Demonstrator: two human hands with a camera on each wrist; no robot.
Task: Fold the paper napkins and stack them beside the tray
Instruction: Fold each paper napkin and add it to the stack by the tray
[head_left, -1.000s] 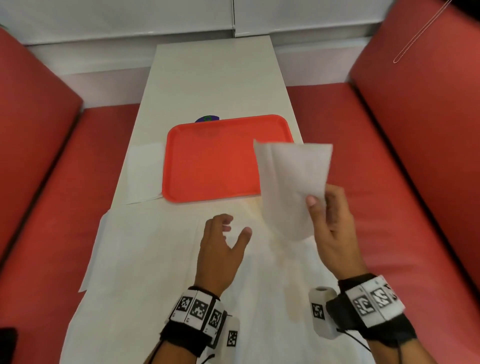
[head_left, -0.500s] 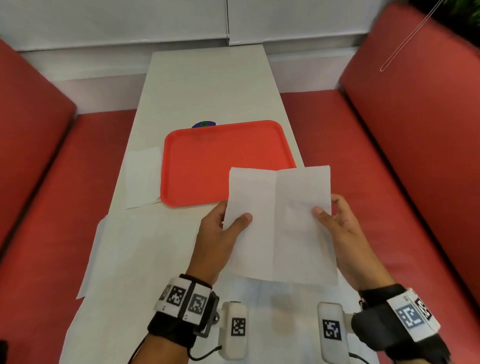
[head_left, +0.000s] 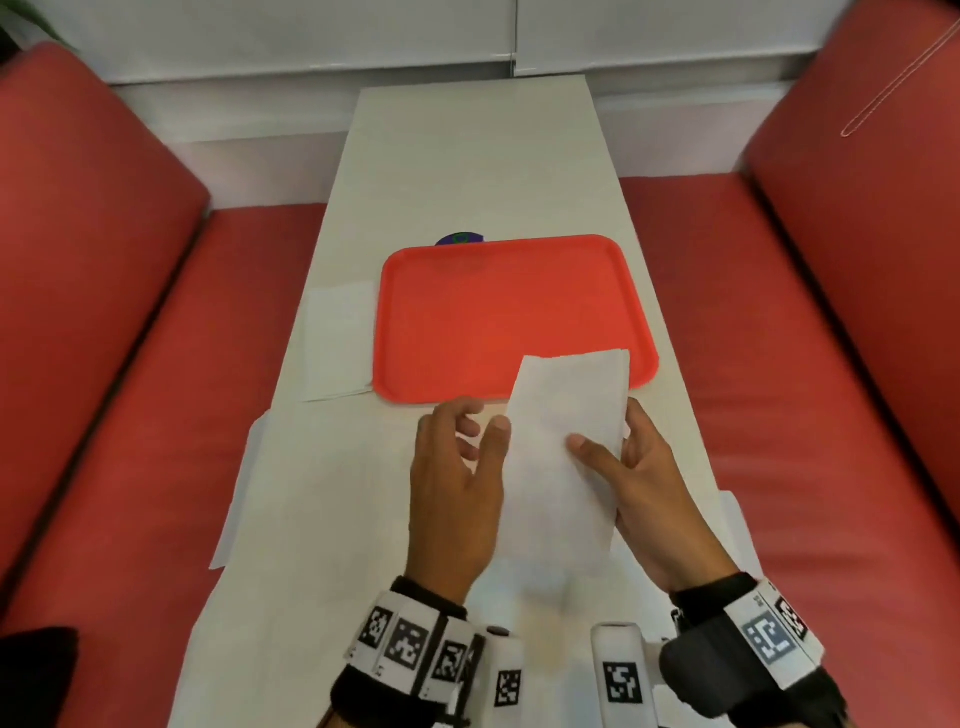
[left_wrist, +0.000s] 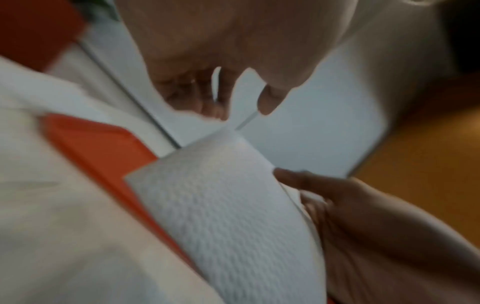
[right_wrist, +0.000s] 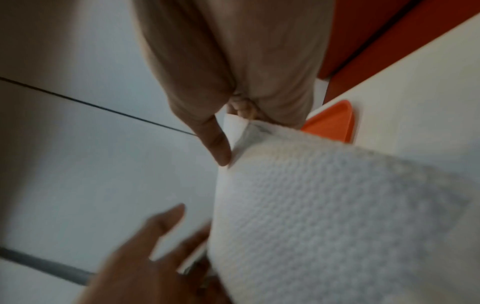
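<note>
A white paper napkin (head_left: 561, 457), folded in half into a long strip, hangs in the air over the near right corner of the orange tray (head_left: 467, 322). My right hand (head_left: 605, 431) pinches its right edge, thumb on top and fingers behind. The left hand (head_left: 480, 431) hovers at the folded left edge with loose fingers and holds nothing. A flat pile of folded napkins (head_left: 337, 343) lies left of the tray. The left wrist view shows the napkin (left_wrist: 233, 205) below my spread left hand (left_wrist: 244, 98). The right wrist view shows my right hand (right_wrist: 233, 123) gripping the napkin (right_wrist: 337, 205).
Several unfolded napkins (head_left: 311, 493) cover the near half of the narrow white table (head_left: 467, 156). Red benches (head_left: 130, 364) run along both sides. A small purple and green item (head_left: 460, 239) peeks out behind the tray's far edge.
The napkin was held open flat by both hands; now it is folded in half lengthwise. My left hand has let go of it, and the right still holds it.
</note>
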